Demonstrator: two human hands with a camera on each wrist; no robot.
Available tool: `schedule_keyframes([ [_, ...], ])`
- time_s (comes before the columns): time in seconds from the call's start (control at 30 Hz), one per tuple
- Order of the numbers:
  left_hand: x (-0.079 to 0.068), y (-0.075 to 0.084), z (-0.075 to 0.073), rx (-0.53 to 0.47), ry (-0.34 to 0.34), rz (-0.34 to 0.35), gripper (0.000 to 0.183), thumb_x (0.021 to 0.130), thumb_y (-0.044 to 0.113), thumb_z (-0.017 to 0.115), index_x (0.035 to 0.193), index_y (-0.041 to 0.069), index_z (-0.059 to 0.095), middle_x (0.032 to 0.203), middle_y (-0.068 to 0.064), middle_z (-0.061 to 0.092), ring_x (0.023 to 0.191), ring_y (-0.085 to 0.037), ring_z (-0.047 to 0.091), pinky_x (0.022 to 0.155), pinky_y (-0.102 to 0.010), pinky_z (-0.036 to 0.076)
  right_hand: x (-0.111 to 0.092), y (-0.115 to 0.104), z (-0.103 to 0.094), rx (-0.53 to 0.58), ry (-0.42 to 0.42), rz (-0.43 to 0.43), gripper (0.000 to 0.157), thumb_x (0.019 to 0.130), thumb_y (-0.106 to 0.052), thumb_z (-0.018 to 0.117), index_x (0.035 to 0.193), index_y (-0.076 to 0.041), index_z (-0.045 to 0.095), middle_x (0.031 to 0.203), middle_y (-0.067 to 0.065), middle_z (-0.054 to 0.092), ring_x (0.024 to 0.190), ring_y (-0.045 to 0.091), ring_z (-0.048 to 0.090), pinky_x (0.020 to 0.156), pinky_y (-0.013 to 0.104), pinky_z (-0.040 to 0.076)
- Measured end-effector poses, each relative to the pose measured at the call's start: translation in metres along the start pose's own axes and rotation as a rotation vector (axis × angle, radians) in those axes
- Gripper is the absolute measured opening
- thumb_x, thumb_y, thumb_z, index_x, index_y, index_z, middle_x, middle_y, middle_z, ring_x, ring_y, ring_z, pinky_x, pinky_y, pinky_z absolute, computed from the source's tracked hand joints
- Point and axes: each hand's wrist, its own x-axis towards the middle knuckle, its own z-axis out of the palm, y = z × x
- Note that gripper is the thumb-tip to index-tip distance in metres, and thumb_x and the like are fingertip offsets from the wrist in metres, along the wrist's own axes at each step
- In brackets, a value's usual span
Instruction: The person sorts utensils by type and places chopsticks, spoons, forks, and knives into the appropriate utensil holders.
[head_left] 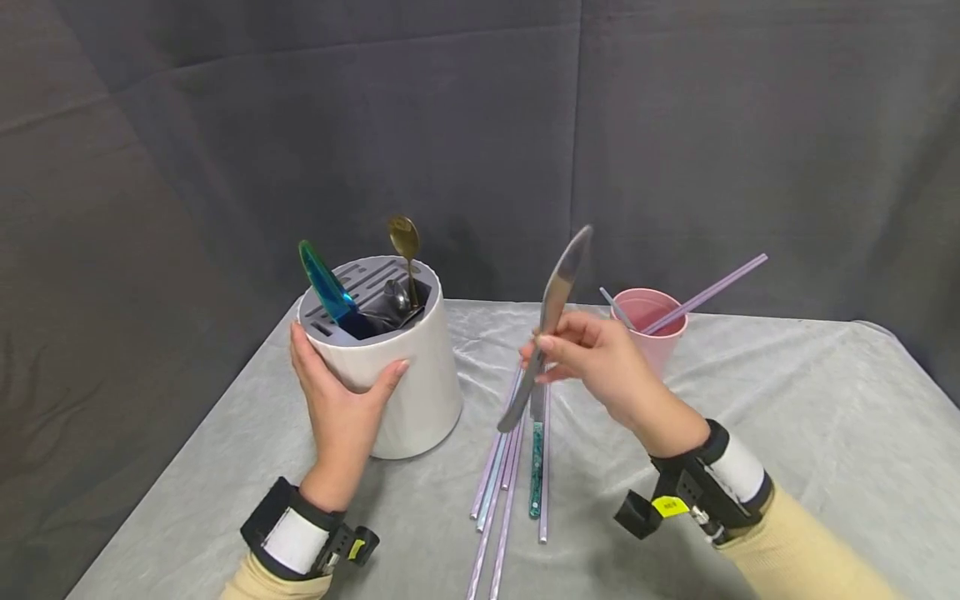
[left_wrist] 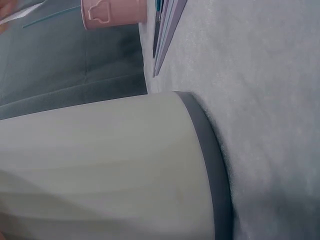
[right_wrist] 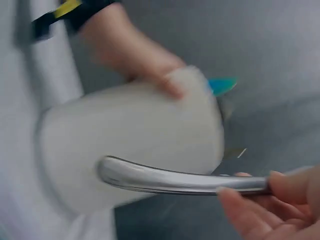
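My left hand [head_left: 341,417] grips the white cylindrical utensil holder [head_left: 416,383], thumb on its front and fingers at its left side near the rim. Out of the slotted grey top stick a blue-green knife blade [head_left: 327,282] and a gold spoon [head_left: 404,237], with a silver spoon [head_left: 396,296] lower in the opening. Between thumb and fingers, my right hand [head_left: 611,362] pinches a silver table knife [head_left: 557,300], raised above the table with the blade tip up. Its smooth curved handle [right_wrist: 165,180] shows closely in the right wrist view.
Below the right hand, several lavender and pale blue straws [head_left: 504,533] lie beside a knife with a teal patterned handle [head_left: 536,475]. A pink cup [head_left: 660,342] with straws leaning in it stands at the back right. Behind the table hangs a grey cloth [head_left: 675,150].
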Motion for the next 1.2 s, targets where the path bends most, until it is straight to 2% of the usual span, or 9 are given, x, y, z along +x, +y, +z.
schedule_keyframes([
  [0.07, 0.0, 0.0, 0.001, 0.001, 0.0, 0.006, 0.125, 0.07, 0.069, 0.071, 0.152, -0.002, 0.009, 0.156, -0.02, 0.014, 0.144, -0.026, 0.014, 0.115, -0.045, 0.013, 0.01, -0.02, 0.009, 0.092, 0.05, -0.11, 0.005, 0.093, 0.009, 0.056, 0.094, 0.009, 0.06, 0.087, 0.007, 0.073, 0.083, 0.017, 0.07, 0.072, 0.034, 0.057],
  [0.17, 0.0, 0.001, 0.003, -0.002, -0.002, 0.005, 0.125, 0.07, 0.069, 0.071, 0.152, -0.002, 0.009, 0.157, -0.019, 0.015, 0.144, -0.026, 0.014, 0.115, -0.045, 0.014, 0.023, -0.046, 0.024, 0.22, 0.099, -0.287, 0.014, 0.093, 0.012, 0.054, 0.094, 0.001, 0.063, 0.088, 0.005, 0.073, 0.084, 0.022, 0.071, 0.072, 0.035, 0.057],
  [0.23, -0.001, 0.001, 0.005, -0.002, -0.007, -0.002, 0.125, 0.07, 0.069, 0.072, 0.152, -0.001, 0.01, 0.157, -0.018, 0.015, 0.144, -0.026, 0.014, 0.115, -0.045, 0.014, 0.031, -0.058, 0.035, 0.27, 0.121, -0.386, 0.016, 0.092, 0.014, 0.053, 0.095, 0.001, 0.063, 0.089, 0.007, 0.073, 0.084, 0.024, 0.071, 0.072, 0.035, 0.057],
  [0.33, -0.001, 0.001, 0.006, 0.003, -0.011, -0.012, 0.125, 0.07, 0.069, 0.072, 0.153, 0.0, 0.01, 0.157, -0.017, 0.015, 0.144, -0.026, 0.014, 0.115, -0.046, 0.014, 0.041, -0.066, 0.054, 0.291, 0.133, -0.465, 0.013, 0.092, 0.014, 0.053, 0.098, 0.006, 0.061, 0.091, 0.011, 0.073, 0.085, 0.025, 0.07, 0.073, 0.037, 0.057],
  [0.43, -0.001, 0.001, 0.007, 0.005, -0.014, -0.003, 0.124, 0.07, 0.068, 0.073, 0.153, 0.0, 0.009, 0.157, -0.017, 0.015, 0.144, -0.026, 0.014, 0.115, -0.047, 0.014, 0.047, -0.065, 0.07, 0.256, 0.112, -0.49, 0.011, 0.092, 0.013, 0.054, 0.102, 0.011, 0.058, 0.095, 0.018, 0.071, 0.086, 0.025, 0.069, 0.075, 0.04, 0.057],
  [0.6, -0.001, 0.002, 0.007, 0.009, -0.022, 0.008, 0.123, 0.071, 0.067, 0.072, 0.152, 0.0, 0.008, 0.157, -0.017, 0.015, 0.144, -0.026, 0.014, 0.115, -0.048, 0.014, 0.056, -0.052, 0.09, 0.12, 0.057, -0.479, 0.012, 0.092, 0.01, 0.058, 0.103, 0.013, 0.059, 0.096, 0.025, 0.068, 0.089, 0.026, 0.067, 0.076, 0.042, 0.056],
  [0.87, -0.001, 0.004, 0.008, -0.01, -0.033, 0.019, 0.122, 0.072, 0.066, 0.072, 0.152, 0.0, 0.008, 0.157, -0.015, 0.015, 0.143, -0.026, 0.015, 0.113, -0.051, 0.017, 0.059, -0.034, 0.106, -0.106, -0.005, -0.274, 0.011, 0.094, 0.003, 0.058, 0.104, 0.007, 0.062, 0.099, 0.02, 0.07, 0.09, 0.025, 0.068, 0.075, 0.03, 0.056],
  [1.07, 0.0, 0.006, 0.008, 0.004, -0.019, 0.037, 0.122, 0.072, 0.069, 0.069, 0.151, -0.003, 0.009, 0.156, -0.02, 0.015, 0.143, -0.028, 0.015, 0.113, -0.051, 0.017, 0.063, -0.038, 0.109, -0.239, -0.047, -0.162, 0.01, 0.095, 0.001, 0.058, 0.104, 0.005, 0.063, 0.101, 0.016, 0.07, 0.089, 0.021, 0.068, 0.07, 0.026, 0.056],
  [1.2, 0.0, 0.006, 0.008, 0.022, -0.015, 0.049, 0.123, 0.072, 0.071, 0.068, 0.151, -0.003, 0.009, 0.156, -0.022, 0.015, 0.143, -0.029, 0.016, 0.113, -0.05, 0.017, 0.064, -0.043, 0.11, -0.298, -0.056, -0.125, 0.019, 0.094, 0.002, 0.059, 0.112, 0.005, 0.062, 0.106, 0.016, 0.068, 0.085, 0.022, 0.067, 0.068, 0.025, 0.055],
])
